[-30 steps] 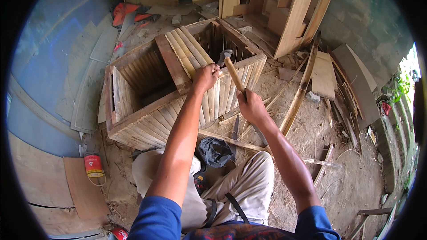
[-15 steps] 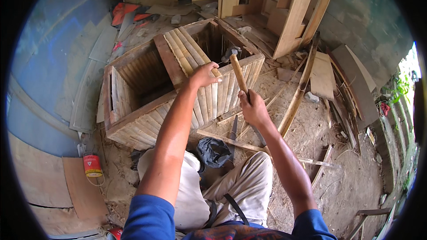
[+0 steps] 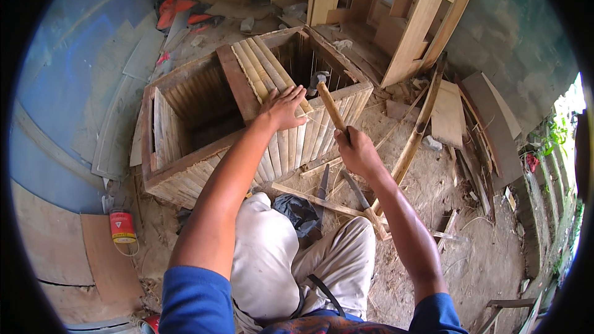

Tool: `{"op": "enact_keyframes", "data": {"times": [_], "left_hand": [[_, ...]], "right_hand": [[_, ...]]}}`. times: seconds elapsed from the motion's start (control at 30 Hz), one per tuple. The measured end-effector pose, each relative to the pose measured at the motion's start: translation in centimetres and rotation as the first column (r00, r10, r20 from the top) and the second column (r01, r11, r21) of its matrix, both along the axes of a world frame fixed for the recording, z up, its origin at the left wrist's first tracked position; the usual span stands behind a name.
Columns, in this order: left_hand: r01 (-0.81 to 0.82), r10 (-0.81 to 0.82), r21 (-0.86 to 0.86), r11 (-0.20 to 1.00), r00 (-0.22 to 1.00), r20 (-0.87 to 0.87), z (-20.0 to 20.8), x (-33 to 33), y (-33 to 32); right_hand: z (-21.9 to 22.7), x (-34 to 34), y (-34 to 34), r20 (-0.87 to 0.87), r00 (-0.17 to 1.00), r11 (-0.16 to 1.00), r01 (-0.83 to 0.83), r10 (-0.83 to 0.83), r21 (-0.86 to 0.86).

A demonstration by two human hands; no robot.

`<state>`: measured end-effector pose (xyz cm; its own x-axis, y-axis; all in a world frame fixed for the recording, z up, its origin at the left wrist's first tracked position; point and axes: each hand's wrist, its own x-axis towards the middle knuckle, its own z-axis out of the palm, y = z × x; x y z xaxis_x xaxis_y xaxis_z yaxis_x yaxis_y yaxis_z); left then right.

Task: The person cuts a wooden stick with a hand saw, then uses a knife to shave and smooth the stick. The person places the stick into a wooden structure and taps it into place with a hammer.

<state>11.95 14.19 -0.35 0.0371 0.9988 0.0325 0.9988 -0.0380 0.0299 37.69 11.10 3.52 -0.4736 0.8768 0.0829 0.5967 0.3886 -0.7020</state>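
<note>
A wooden-framed box (image 3: 232, 141), sided with bamboo strips, stands in front of me with two openings in its top. Between them lies a row of bamboo strips (image 3: 260, 62). My left hand (image 3: 286, 109) rests over the near end of that row, fingers spread and fairly flat. To its right, my right hand (image 3: 357, 150) is wrapped round the wooden handle of a claw hammer (image 3: 331, 106). The hammer's metal head is up at the right-hand opening, beside the strips. I cannot tell whether it touches the box.
On the ground near my legs lie a black plastic bag (image 3: 296, 211), a saw blade (image 3: 323, 188) and loose wood strips. Boards (image 3: 448, 111) and a long bamboo piece (image 3: 411, 154) lie to the right. A red can (image 3: 122, 226) stands at left; wooden panels (image 3: 417, 25) lean behind.
My left hand has loosened from gripping the strip's end and now lies flatter on the row. The hammer has shifted slightly left and down. My left knee has moved right.
</note>
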Motion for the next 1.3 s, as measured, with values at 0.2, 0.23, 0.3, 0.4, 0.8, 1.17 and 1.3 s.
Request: {"op": "enact_keyframes", "data": {"times": [0.2,0.23,0.3,0.4,0.8,1.17,1.3], "left_hand": [[-0.026,0.028,0.072,0.997,0.999,-0.022,-0.8,0.5,-0.1],[-0.025,0.027,0.095,0.995,0.999,-0.017,-1.2,0.6,-0.1],[-0.028,0.029,0.108,0.994,1.0,-0.001,-1.7,0.7,0.1],[-0.039,0.037,0.107,0.994,0.999,0.017,-2.0,0.4,0.6],[-0.02,0.007,0.17,0.985,0.997,0.075,-2.3,0.1,0.4],[-0.019,0.003,0.171,0.985,0.996,0.093,-2.9,-0.1,0.6],[-0.015,0.007,0.119,0.993,0.998,0.067,-2.2,0.1,0.5]], "right_hand": [[0.8,0.0,0.3,0.01,1.0,0.998,-0.016,0.017,-0.063],[0.6,-0.3,0.1,-0.008,1.0,0.999,-0.006,0.005,-0.04],[0.7,-0.5,0.2,-0.046,0.999,1.0,-0.017,0.016,-0.019],[1.1,-0.5,0.5,0.033,0.999,0.982,0.001,0.006,-0.189],[2.5,-0.6,0.9,0.019,1.0,1.0,-0.025,0.025,0.018],[1.8,-0.6,0.3,0.059,0.998,0.999,-0.037,0.037,0.005],[4.5,-0.4,1.0,0.124,0.989,0.981,-0.055,0.079,-0.187]]}}
